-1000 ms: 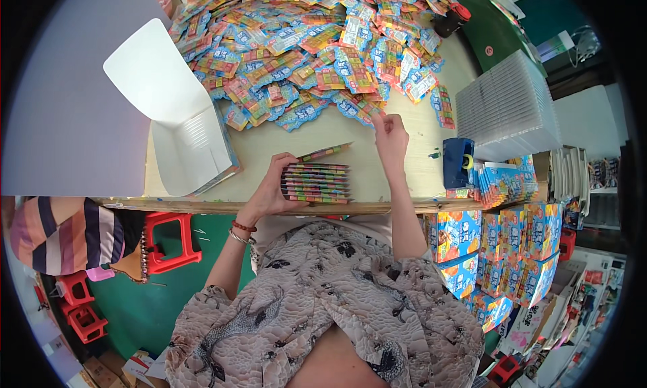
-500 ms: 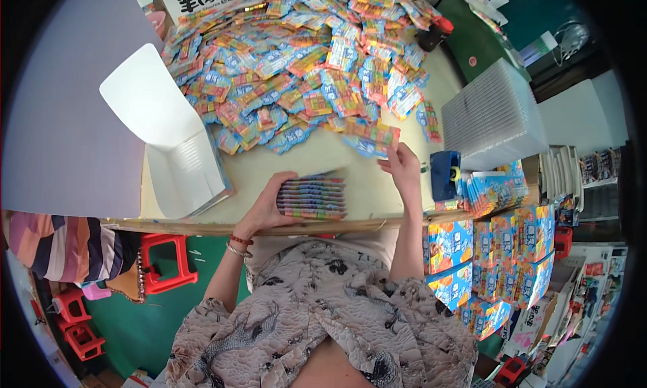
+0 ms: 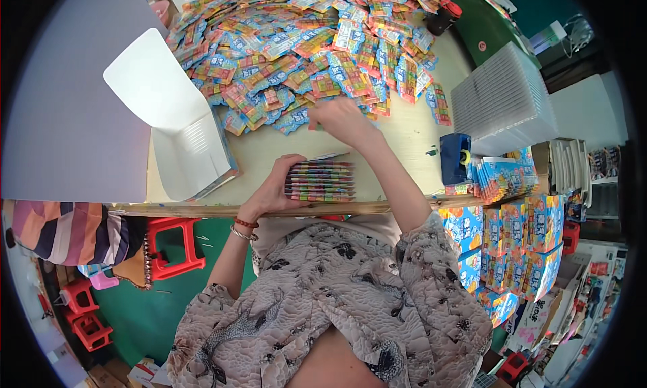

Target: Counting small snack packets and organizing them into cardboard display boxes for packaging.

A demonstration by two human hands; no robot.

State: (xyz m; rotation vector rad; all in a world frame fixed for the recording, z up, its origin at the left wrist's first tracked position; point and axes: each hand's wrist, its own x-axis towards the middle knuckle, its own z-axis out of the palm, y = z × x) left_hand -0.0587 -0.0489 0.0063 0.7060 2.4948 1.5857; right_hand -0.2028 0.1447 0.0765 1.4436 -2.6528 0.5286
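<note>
My left hand (image 3: 273, 189) grips a neat stack of colourful flat packets (image 3: 321, 181) standing on edge at the near side of the cream table (image 3: 404, 145). My right hand (image 3: 342, 118) reaches forward to the near edge of a large heap of loose colourful packets (image 3: 317, 44) and closes its fingers on one packet there; the packet is mostly hidden under the fingers.
An open white carton (image 3: 176, 125) lies at the table's left. A blue tape dispenser (image 3: 455, 157) and a stack of clear trays (image 3: 502, 98) sit at the right. Blue printed boxes (image 3: 519, 240) are piled right of me; red stools (image 3: 170, 248) stand on the green floor.
My right hand has moved left and forward from beside the stack into the edge of the heap. The left hand keeps holding the stack near the table edge.
</note>
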